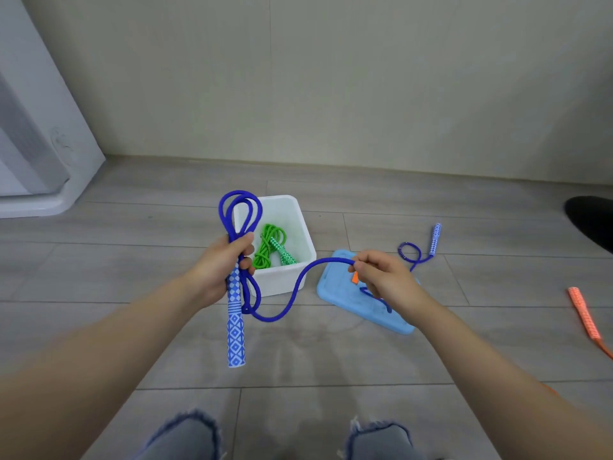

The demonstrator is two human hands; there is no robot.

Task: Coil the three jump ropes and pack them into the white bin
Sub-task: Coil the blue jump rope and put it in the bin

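Blue rope [282, 293]: half coiled, its loops and one handle gathered upright so they cannot unwind.
Left hand [220, 267]: clamped around those loops.
Right hand [378, 273]: pinching the slack at 3 o'clock, likely feeding the next loop.
Far handle [435, 239]: on the floor at 2 o'clock.
White bin [303, 242]: open at 12 o'clock, green rope [268, 247] coiled inside.
Blue lid [335, 290]: set aside, beneath the right hand.
Orange rope [584, 318]: uncoiled, far at 3 o'clock.

Evenly and softly lit, moderately bright, with no single light source evident. Only faint, diffuse shadows on the grey floor [298, 343]. No harsh glare, just a mild sheen on floor tiles. Sharp in the centre; softened and blurred along the forearms toward the lower corners. Strong wide-angle distortion, bending the wall [331, 78] and floor lines at the edges.
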